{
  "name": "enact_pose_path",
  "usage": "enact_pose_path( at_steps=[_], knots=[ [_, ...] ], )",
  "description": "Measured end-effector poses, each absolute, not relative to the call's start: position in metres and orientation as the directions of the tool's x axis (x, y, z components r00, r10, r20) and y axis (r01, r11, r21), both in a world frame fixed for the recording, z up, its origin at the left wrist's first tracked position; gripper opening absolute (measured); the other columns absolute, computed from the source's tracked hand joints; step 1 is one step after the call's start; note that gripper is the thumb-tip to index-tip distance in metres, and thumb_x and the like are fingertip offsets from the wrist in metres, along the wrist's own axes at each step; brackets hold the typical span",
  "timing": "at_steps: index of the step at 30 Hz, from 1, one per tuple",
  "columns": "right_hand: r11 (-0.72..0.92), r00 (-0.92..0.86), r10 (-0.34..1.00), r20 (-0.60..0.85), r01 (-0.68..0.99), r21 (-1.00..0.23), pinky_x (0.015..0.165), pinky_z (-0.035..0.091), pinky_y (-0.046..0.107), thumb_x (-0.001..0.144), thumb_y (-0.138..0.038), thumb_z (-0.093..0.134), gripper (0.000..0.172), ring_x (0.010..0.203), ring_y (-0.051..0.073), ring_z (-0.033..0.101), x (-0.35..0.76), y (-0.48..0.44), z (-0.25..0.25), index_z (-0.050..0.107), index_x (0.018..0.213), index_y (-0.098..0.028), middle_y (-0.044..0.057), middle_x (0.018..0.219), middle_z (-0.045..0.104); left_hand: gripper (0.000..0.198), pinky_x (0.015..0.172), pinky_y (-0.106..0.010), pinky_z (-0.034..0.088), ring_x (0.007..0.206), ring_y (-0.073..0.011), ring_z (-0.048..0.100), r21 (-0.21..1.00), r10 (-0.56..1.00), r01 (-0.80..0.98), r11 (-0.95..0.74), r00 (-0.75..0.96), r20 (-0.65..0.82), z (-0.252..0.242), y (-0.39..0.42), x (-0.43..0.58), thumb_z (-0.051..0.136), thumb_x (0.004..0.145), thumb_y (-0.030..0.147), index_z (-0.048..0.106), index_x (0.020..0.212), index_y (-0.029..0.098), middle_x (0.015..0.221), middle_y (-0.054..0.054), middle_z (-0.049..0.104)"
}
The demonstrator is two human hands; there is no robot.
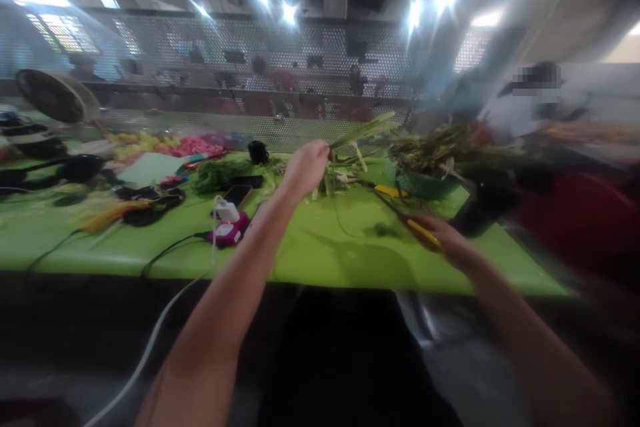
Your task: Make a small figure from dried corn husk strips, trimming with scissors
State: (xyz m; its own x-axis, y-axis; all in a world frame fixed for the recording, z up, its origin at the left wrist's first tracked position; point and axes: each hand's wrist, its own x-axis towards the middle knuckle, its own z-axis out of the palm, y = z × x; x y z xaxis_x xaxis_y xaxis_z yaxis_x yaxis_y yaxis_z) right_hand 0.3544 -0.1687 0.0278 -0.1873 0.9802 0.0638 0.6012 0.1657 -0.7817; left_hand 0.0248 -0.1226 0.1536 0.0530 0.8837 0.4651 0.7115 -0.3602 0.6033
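Note:
Over the far part of the green table [320, 247], my left hand [309, 165] is closed around long pale-green artificial-looking stems [365, 130], which point up and to the right. My right hand [443, 237] is lower and to the right, wrapped round a yellow-handled tool [423, 232] with a long, thin dark end pointing left; blur hides its exact kind. Another tool with a yellow handle [390, 191] lies beyond it. Beneath my left hand are scattered pale-green pieces [327, 187]. A small dark-green tuft [385, 230] lies left of my right hand.
At right, a green basket [430, 185] holds a heap of brownish-green stems [425, 150]. A purple power strip [229, 230] with a white charger, cables, green foliage [215, 175] and pink flowers [197, 147] are at left. A mesh partition [300, 47] runs behind; a person [520, 107] is at far right.

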Motion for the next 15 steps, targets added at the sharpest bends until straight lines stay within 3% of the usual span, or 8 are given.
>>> enact_pose_path(
  at_steps=[2, 5, 10, 15],
  knots=[
    [0.198, -0.302, 0.953, 0.021, 0.570, -0.798, 0.065, 0.051, 0.031, 0.082, -0.052, 0.061, 0.051, 0.080, 0.022, 0.064, 0.345, -0.177, 0.032, 0.060, 0.124, -0.024, 0.009, 0.098, 0.070, 0.025, 0.065, -0.029, 0.031, 0.066, -0.0155, 0.046, 0.592, 0.880, 0.719, -0.365, 0.059, 0.471, 0.152, -0.121, 0.027, 0.041, 0.093, 0.025, 0.058, 0.076, 0.018, 0.072, -0.003, 0.055],
    [0.293, -0.427, 0.904, 0.025, 0.577, -0.763, 0.076, 0.051, 0.033, 0.079, -0.053, 0.067, 0.055, 0.088, 0.021, 0.062, 0.331, -0.184, 0.037, 0.053, 0.124, -0.024, 0.006, 0.104, 0.067, 0.025, 0.063, -0.029, 0.030, 0.066, -0.0155, 0.045, 0.572, 0.866, 0.725, -0.383, 0.066, 0.496, 0.151, -0.119, 0.028, 0.041, 0.093, 0.025, 0.058, 0.076, 0.018, 0.073, -0.003, 0.056],
    [0.385, -0.430, 0.901, 0.057, 0.731, -0.564, 0.077, 0.047, 0.033, 0.074, -0.054, 0.073, 0.060, 0.090, 0.022, 0.061, 0.309, -0.190, 0.047, 0.053, 0.121, -0.024, 0.006, 0.106, 0.065, 0.025, 0.063, -0.029, 0.029, 0.066, -0.0152, 0.045, 0.573, 0.860, 0.715, -0.401, 0.078, 0.504, 0.151, -0.120, 0.028, 0.041, 0.093, 0.024, 0.059, 0.077, 0.018, 0.073, -0.003, 0.056],
    [0.463, -0.465, 0.878, 0.108, 0.774, -0.431, 0.073, 0.044, 0.031, 0.071, -0.060, 0.075, 0.058, 0.089, 0.023, 0.062, 0.286, -0.185, 0.052, 0.057, 0.113, -0.024, 0.006, 0.105, 0.067, 0.025, 0.066, -0.029, 0.031, 0.067, -0.0152, 0.046, 0.584, 0.866, 0.708, -0.396, 0.076, 0.494, 0.154, -0.126, 0.031, 0.042, 0.094, 0.024, 0.059, 0.078, 0.018, 0.073, -0.003, 0.056]
  ],
)
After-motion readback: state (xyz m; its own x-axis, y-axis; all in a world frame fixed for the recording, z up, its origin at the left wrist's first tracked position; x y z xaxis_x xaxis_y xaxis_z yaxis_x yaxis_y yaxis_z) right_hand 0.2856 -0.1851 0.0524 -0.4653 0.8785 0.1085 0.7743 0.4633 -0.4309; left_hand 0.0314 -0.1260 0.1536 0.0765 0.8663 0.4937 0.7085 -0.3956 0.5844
